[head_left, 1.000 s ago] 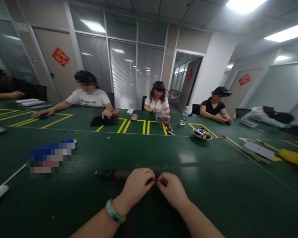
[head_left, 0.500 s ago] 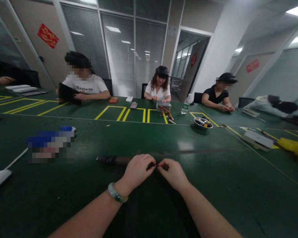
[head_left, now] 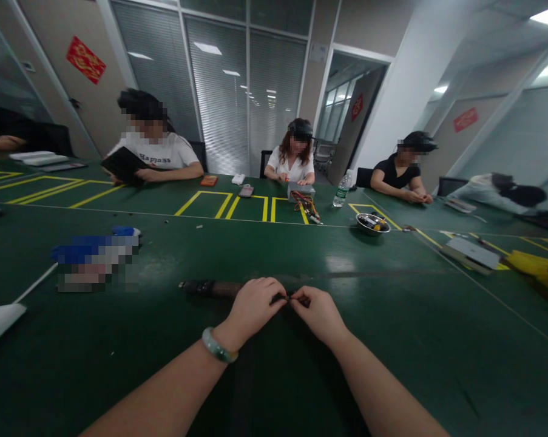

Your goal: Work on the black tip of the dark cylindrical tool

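Left hand [head_left: 255, 308] and right hand [head_left: 317, 314]: both pinched narrow on one small dark item [head_left: 288, 297], too small to identify, held over the green work table [head_left: 392, 340]. Jade bangle [head_left: 219, 345] on left wrist. Dark cylindrical object [head_left: 210, 289], long axis running sideways, lies just behind, nearer the left hand.

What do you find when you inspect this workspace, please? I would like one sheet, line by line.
Surface: green bench mat with yellow tape lines.
Job's things: tiny dark item, too small to identify; dark rod on the mat.
Clutter: steel bowl of small parts; water bottle.
Grips: left hand and right hand pinch the tiny dark item together.
Cables: red and yellow wire bundle across the table, beside a grey metal box.
Surroundings: co-worker in white blouse seated opposite; glass partitions with blinds.
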A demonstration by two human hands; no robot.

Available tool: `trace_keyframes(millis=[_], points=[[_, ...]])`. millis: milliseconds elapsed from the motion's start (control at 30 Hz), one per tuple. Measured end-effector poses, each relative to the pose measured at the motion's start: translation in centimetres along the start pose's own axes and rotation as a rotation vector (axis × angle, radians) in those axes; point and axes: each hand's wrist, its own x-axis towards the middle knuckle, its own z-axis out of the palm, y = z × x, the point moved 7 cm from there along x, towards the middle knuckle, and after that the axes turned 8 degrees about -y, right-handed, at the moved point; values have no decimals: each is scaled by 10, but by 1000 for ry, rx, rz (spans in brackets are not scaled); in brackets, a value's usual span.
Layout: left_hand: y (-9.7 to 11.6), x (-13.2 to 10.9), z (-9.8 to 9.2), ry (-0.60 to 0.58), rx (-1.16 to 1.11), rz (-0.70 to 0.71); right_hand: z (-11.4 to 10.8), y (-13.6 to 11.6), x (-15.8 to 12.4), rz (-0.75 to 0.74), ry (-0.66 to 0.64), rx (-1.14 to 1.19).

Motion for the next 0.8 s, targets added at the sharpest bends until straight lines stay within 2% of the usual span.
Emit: trace_keyframes(millis=[600, 800], points=[[-1, 0, 1, 34, 16, 14, 3, 11, 1, -33, 16, 91], [0, 0, 1, 24, 16, 20, 3, 6, 0, -39, 21, 14]])
